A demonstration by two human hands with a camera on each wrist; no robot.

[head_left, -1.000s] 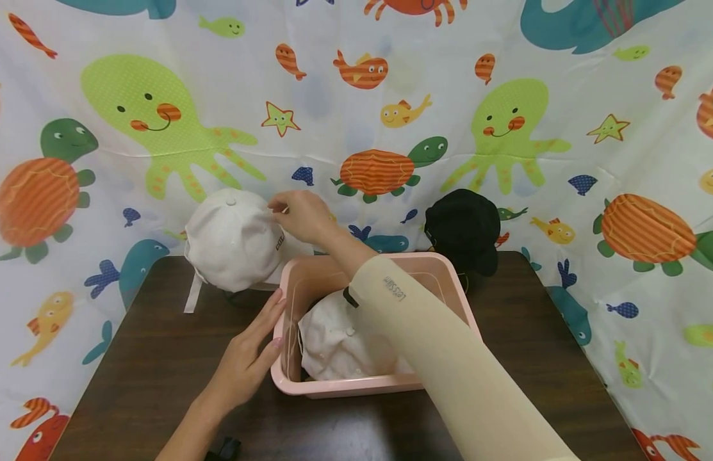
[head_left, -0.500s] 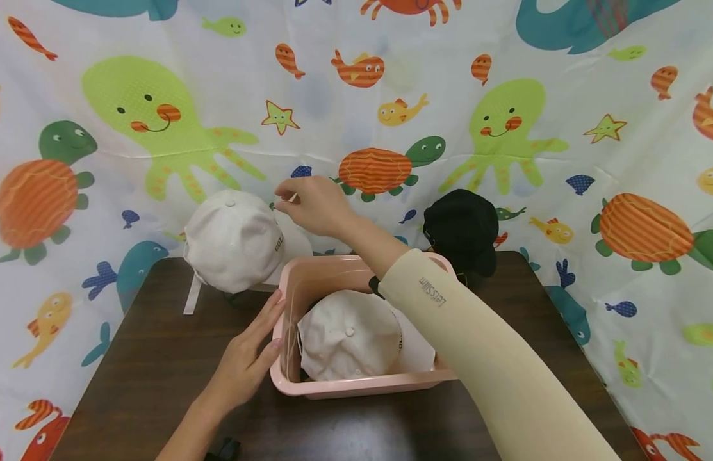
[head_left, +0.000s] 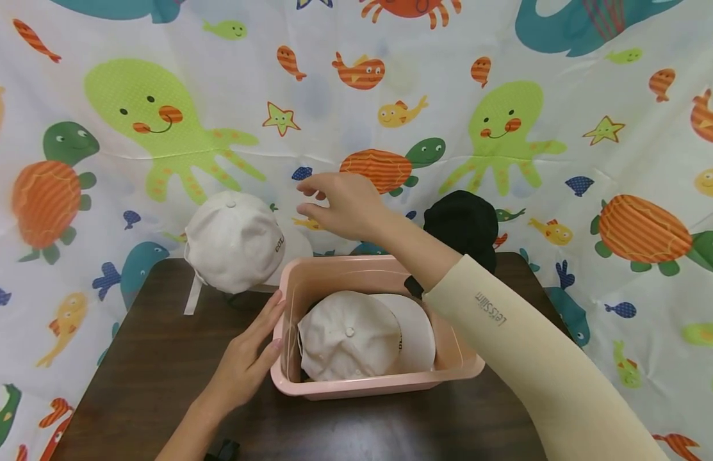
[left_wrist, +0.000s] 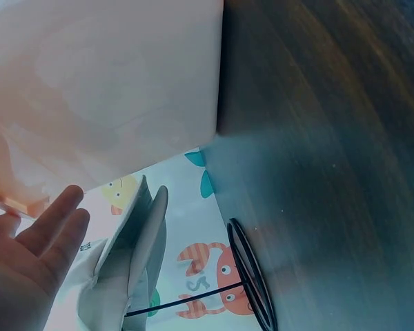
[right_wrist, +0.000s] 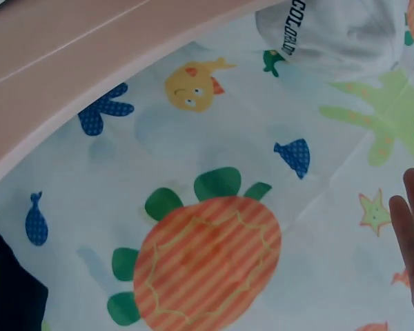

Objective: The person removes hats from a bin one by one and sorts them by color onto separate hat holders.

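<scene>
A pink plastic basin (head_left: 379, 384) stands mid-table with a white cap (head_left: 350, 336) inside, its brim toward the right. My left hand (head_left: 246, 355) rests against the basin's left rim, fingers straight; the left wrist view shows those fingers beside its wall. My right hand (head_left: 347, 205) hovers in the air beyond the basin's far rim, fingers loosely bent and nothing between them. Left of it, a second white cap (head_left: 235, 240) with dark lettering sits behind the basin, its strap hanging down. To the right, partly behind the right forearm, is a black cap (head_left: 460, 224).
The dark wooden table (head_left: 160, 384) backs onto a white curtain (head_left: 333, 128) printed with sea animals. A coiled black cord (left_wrist: 252, 283) lies beyond the basin in the left wrist view. A small black object (head_left: 226, 449) shows at the near edge.
My right hand has drawn back from the white cap on the left and moved rightward, its fingers spreading. The cap in the basin is now uncovered. My left hand has stayed on the rim.
</scene>
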